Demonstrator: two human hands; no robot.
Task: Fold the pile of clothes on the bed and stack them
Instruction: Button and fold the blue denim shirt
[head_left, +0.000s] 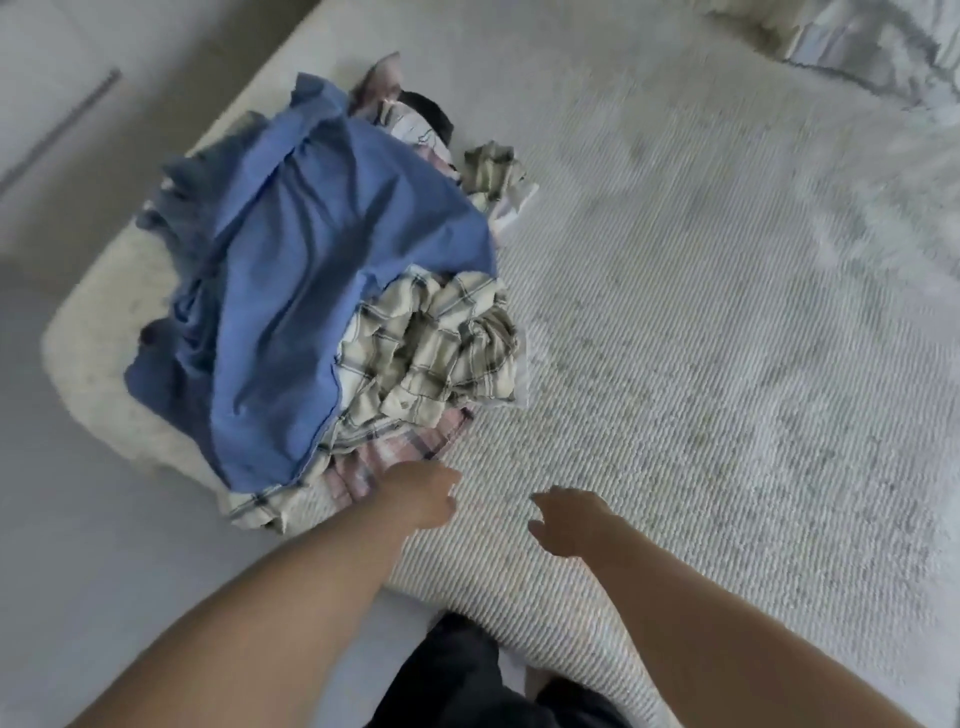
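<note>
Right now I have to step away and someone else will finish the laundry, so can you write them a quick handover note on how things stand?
Left hand: empty, fingers loosely curled, at the near edge of the pile by the pink plaid piece; whether it touches is unclear.
Right hand: open, empty, over bare bed.
Pile of clothes: unfolded heap at the bed's left corner, blue garment on top, cream plaid shirt crumpled beside it, more pieces under and behind.
Done: nothing folded, no stack started.
Left: pull out each piece, fold it, stack on the bare bed to the right.
</note>
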